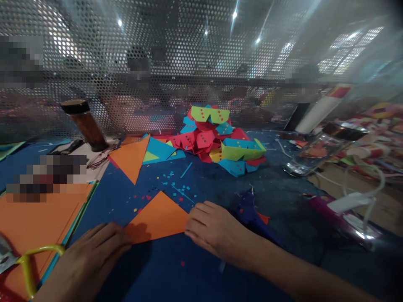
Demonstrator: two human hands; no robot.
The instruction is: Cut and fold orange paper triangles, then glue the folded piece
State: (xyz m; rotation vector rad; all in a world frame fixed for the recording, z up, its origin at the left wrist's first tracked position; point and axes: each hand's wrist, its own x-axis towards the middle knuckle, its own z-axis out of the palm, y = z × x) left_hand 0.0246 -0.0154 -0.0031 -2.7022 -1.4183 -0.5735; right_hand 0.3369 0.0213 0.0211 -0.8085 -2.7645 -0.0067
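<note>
A folded orange paper triangle [160, 220] lies on the blue tabletop, its peak pointing away from me. The fingers of my left hand [97, 247] are closed at the left corner of the paper. My right hand [217, 230] has its fingers pressed together on the right corner, hiding that tip. Just beyond, small blue, red and yellow paper bits [176, 186] are scattered. Another orange triangle [134, 157] lies behind them, partly over blue paper pieces [160, 150].
Folded, dotted paper shapes [206, 140] form a heap at the back. Yellow-handled scissors [28, 268] rest on stacked orange sheets [59, 222] at left. A dark blue tool [248, 205] lies beside my right forearm. Bottles [86, 128] and a clear flask [324, 151] stand behind, before a perforated metal screen [189, 54].
</note>
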